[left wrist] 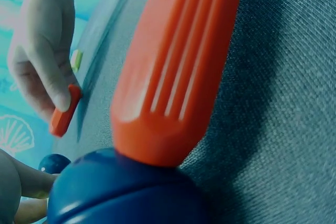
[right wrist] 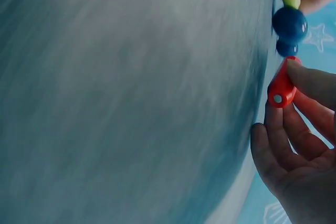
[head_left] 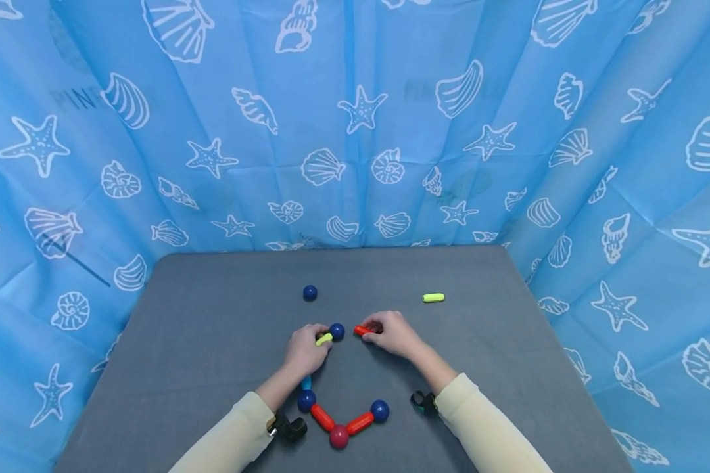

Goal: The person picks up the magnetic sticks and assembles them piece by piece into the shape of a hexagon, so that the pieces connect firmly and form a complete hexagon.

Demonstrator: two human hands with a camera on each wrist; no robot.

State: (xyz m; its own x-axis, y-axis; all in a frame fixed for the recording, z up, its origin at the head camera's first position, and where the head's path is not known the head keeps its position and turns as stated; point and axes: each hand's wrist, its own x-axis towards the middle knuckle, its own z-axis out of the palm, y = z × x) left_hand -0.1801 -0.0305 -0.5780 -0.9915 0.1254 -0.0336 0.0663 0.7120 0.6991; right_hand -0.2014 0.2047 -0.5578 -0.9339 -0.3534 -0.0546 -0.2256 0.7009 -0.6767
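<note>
My left hand (head_left: 307,349) pinches a yellow-green rod (head_left: 324,339), with a dark blue ball (head_left: 337,331) at the rod's far end. Across a small gap to the right, my right hand (head_left: 394,334) holds a red rod (head_left: 363,330) between thumb and fingers; its end face shows a small pale disc in the right wrist view. Nearer me lies a joined chain: a light blue rod (head_left: 306,383), a blue ball (head_left: 306,400), a red rod (head_left: 322,417), a red ball (head_left: 339,436), another red rod (head_left: 360,423) and a blue ball (head_left: 380,411). The left hand hides the light blue rod's far end.
A loose dark blue ball (head_left: 310,293) sits farther back on the grey table (head_left: 225,295). To the back right lies a loose yellow-green rod (head_left: 433,297). A blue shell-print curtain (head_left: 361,164) hangs behind and at both sides. Black wrist devices (head_left: 290,428) are on both wrists.
</note>
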